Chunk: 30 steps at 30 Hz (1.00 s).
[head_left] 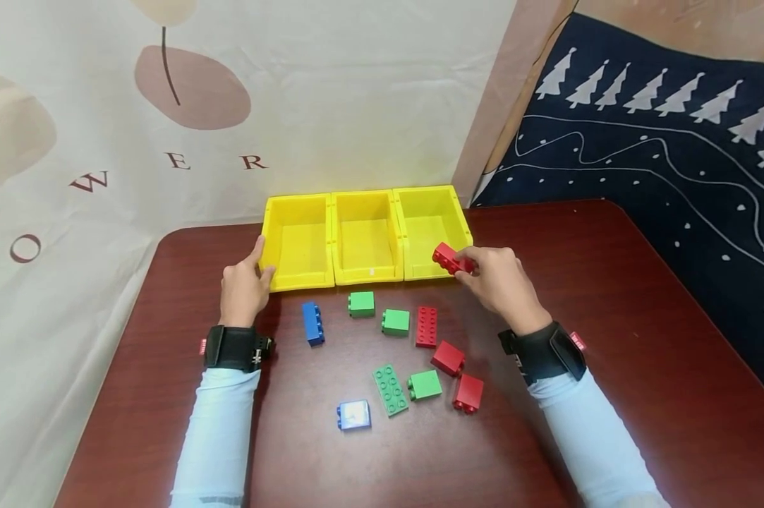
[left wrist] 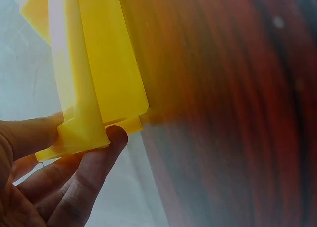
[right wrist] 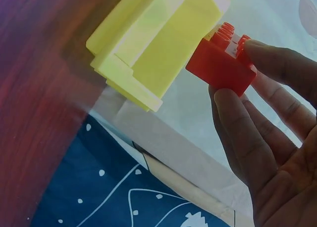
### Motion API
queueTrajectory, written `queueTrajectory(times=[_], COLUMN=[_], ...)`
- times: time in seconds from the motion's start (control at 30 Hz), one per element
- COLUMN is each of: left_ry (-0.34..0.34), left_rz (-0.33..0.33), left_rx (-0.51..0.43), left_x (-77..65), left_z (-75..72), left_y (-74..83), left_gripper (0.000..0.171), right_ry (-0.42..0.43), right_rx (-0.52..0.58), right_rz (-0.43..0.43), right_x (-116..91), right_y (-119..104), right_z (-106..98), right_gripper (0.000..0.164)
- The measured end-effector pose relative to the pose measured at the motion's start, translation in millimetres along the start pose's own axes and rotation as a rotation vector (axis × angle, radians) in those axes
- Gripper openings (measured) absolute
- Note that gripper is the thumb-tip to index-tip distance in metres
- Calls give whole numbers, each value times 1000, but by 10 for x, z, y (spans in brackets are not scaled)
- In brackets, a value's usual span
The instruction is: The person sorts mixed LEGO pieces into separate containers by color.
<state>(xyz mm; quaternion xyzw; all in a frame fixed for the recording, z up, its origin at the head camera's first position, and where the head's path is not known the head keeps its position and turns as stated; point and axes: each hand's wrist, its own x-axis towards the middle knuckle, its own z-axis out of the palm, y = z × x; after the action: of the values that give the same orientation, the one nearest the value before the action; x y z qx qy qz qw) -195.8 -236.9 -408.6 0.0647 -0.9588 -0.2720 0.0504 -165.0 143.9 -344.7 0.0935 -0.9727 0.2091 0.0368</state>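
My left hand [head_left: 240,291] grips the near left corner of a yellow three-compartment bin [head_left: 302,247]. The left wrist view shows the thumb and fingers pinching its yellow rim [left wrist: 81,130]. Between thumb and fingertips, my right hand [head_left: 499,282] holds a red toy brick [head_left: 446,258] at the front edge of the right compartment. Studs line the upper side of this brick [right wrist: 223,64] in the right wrist view. All three compartments look bare inside.
On the dark red-brown table [head_left: 293,466] lie several green bricks [head_left: 391,390], three red bricks [head_left: 427,327], a blue brick [head_left: 313,324] and a blue brick with a pale, shiny top [head_left: 354,415]. A pale cloth [head_left: 356,92] hangs behind, a navy tree-print cloth [head_left: 661,155] at right.
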Motion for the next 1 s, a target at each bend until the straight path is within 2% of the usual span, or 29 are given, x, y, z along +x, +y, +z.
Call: queueTrajectory(times=[0.33,0.6,1.0], left_ry=[13,19,8], left_rz=[12,18,11], left_rx=[2,-6,-22], left_x=[-9,-12,-7], left_z=[1,7,-4], left_y=[18,8,4], left_gripper=[65,65,66], right_ry=[-45,-101,-151], right_rx=[-21,-25,4], right_rz=[46,109,177], right_x=[199,452,865], right_y=[-43,-103,-144], right_z=[-26,-106,-126], right_gripper=[36,39,33])
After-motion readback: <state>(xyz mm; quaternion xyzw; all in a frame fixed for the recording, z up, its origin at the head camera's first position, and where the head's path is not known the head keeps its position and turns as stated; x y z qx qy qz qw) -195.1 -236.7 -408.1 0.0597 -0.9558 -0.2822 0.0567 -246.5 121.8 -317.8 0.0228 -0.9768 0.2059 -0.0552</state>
